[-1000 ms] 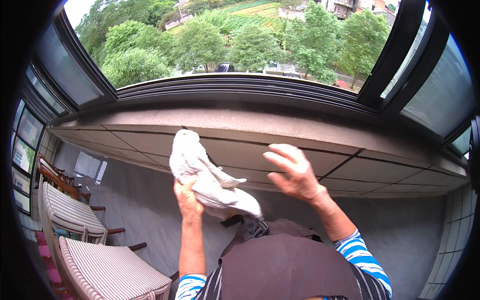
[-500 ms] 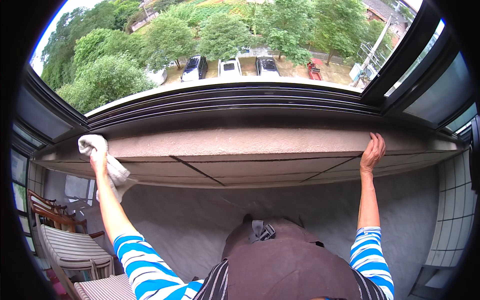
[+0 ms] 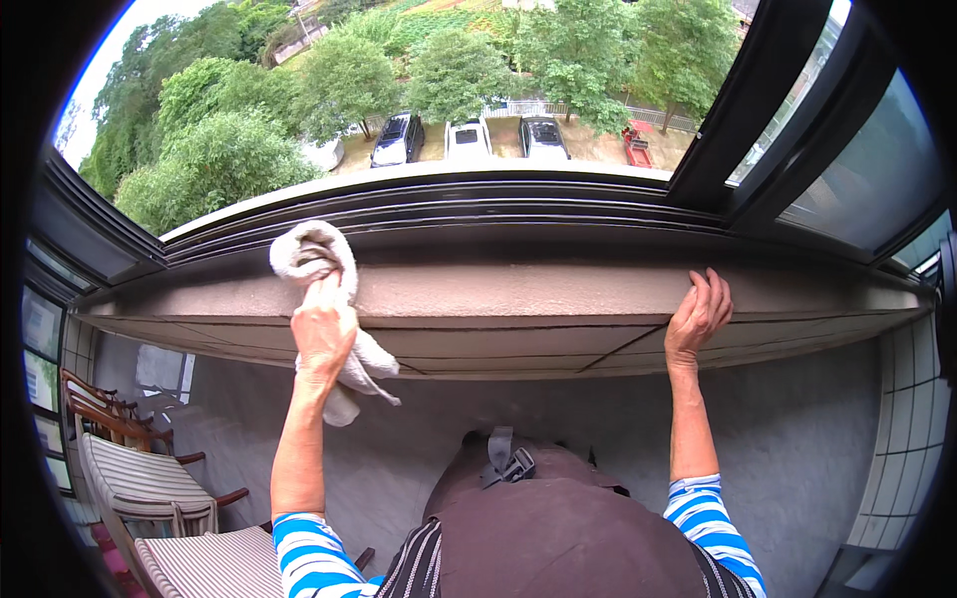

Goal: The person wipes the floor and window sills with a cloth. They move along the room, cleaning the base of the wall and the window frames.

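Note:
My left hand (image 3: 325,337) is closed round a whitish cloth (image 3: 311,249). The bunched upper part of the cloth rises over the back of the stone-like window sill (image 3: 498,291), close to the dark track, and its loose ends hang below the front edge. Farther right, my right hand (image 3: 701,311) rests on the sill's front edge with bent fingers slightly apart and nothing held. Behind the sill runs the black sliding-window track (image 3: 449,204), with several parallel rails.
Dark-framed glass panels (image 3: 877,164) stand at the right; another frame (image 3: 95,214) is at the left. Striped chairs (image 3: 150,478) with wooden arms sit at lower left on the grey floor (image 3: 419,429). Outside, far below, are parked cars (image 3: 469,138) and trees (image 3: 454,75).
My left hand has carried the cloth rightward along the sill from its left end. The right hand has shifted a little left along the edge, staying on the sill.

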Available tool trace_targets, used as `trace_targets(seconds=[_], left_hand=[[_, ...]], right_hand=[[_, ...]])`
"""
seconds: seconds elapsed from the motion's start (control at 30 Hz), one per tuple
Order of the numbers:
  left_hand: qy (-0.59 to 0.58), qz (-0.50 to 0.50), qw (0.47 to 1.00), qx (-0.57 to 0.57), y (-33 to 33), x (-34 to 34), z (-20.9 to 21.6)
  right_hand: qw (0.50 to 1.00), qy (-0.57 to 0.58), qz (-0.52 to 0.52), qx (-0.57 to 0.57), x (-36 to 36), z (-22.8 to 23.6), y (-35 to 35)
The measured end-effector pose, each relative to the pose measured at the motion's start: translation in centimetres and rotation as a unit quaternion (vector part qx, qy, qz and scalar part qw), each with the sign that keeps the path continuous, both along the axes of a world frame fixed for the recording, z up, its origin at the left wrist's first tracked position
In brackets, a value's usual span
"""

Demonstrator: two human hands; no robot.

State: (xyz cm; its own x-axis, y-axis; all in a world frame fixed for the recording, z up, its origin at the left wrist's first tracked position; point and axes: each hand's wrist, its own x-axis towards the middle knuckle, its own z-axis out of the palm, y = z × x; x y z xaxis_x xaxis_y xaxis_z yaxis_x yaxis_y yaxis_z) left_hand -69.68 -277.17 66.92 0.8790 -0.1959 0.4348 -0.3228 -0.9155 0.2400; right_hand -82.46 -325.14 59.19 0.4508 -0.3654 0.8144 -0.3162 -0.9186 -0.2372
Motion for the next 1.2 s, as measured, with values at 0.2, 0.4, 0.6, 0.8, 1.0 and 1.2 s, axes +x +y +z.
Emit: trace_targets(seconds=[0.2, 0.4, 0.6, 0.8, 1.0, 1.2], left_hand=[[-0.015, -0.176, 0.984, -0.015, -19.0, -6.2, -0.3], [0.225, -0.361, 0.903, 0.060, -35.8, -7.7, 0.6], [0.270, -0.562, 0.718, -0.309, -36.0, -12.0, 0.5], [0.481, -0.533, 0.579, -0.387, -27.0, -11.0, 0.7], [0.053, -0.319, 0.851, -0.413, -11.9, -5.0, 0.0], [-0.158, 0.019, 0.875, -0.458, -0.6, 7.8, -1.9]], right_hand=[[0.999, -0.001, 0.020, 0.031, -0.3, 0.2, -0.2], [0.987, -0.005, 0.131, 0.095, -2.7, 0.5, -1.3], [0.822, -0.176, 0.315, 0.441, -7.7, 4.4, -0.8], [0.692, -0.079, 0.400, 0.596, -7.9, 10.3, 7.0], [0.888, 0.007, 0.429, 0.165, 1.1, 14.6, 14.2], [0.805, 0.309, 0.505, 0.031, 9.3, 12.5, 25.2]])
